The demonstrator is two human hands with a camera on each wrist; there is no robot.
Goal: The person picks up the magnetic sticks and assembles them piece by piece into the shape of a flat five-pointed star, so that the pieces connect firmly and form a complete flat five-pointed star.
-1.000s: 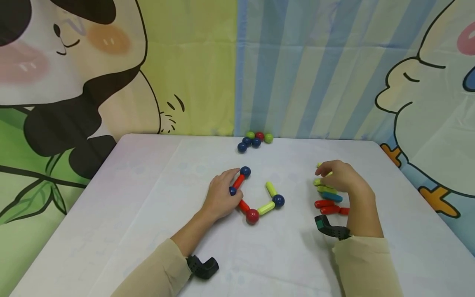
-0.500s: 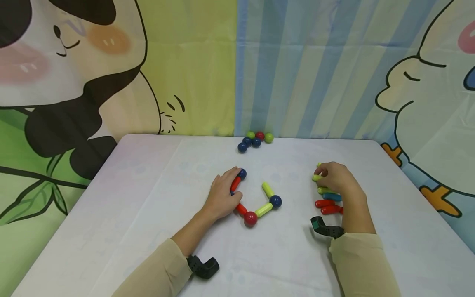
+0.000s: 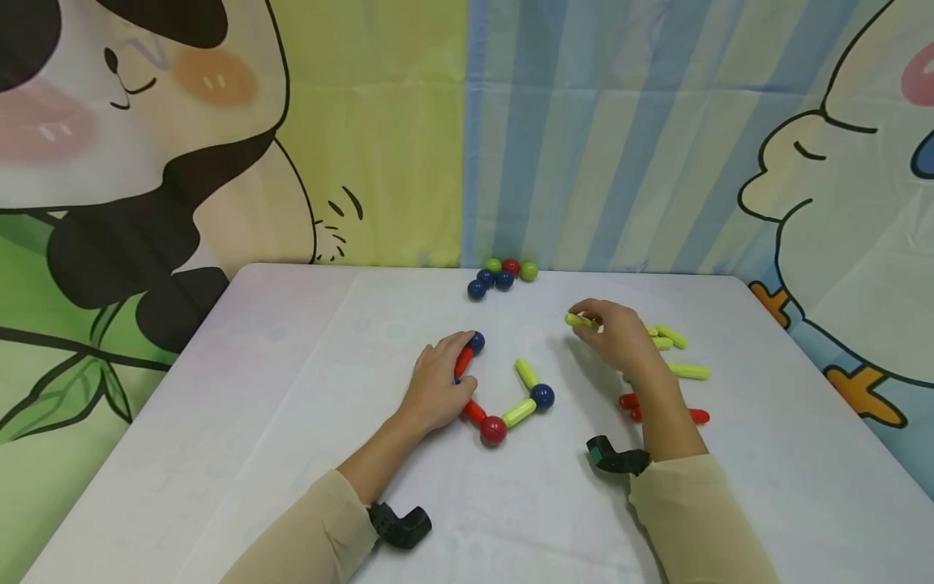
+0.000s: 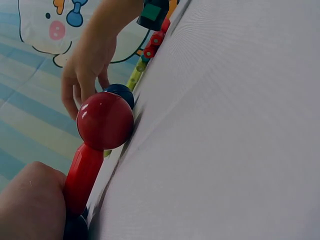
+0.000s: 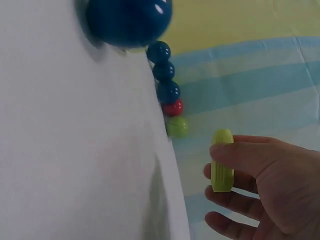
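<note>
An open chain of magnetic rods and balls lies on the white table (image 3: 328, 487). A red ball (image 3: 493, 431) sits at its near corner, a blue ball (image 3: 542, 396) at the right, and another blue ball (image 3: 476, 341) at the upper left end. My left hand (image 3: 436, 385) grips the chain's red rods (image 3: 463, 362) on the left side, hiding most of the middle blue ball. Yellow-green rods (image 3: 520, 413) form the right side. Raised over the table, my right hand (image 3: 620, 337) pinches a loose yellow-green rod (image 5: 222, 170) between thumb and fingers.
At the table's back edge several blue, red and green balls (image 3: 504, 280) are clustered. Loose yellow-green rods (image 3: 689, 371) and red rods (image 3: 699, 416) lie at the right, partly behind my right forearm. A printed curtain (image 3: 584, 138) hangs behind the table.
My right hand has picked a yellow-green rod from the pile and carried it left, toward the chain. The chain has shifted slightly left, with my left hand staying on it.
</note>
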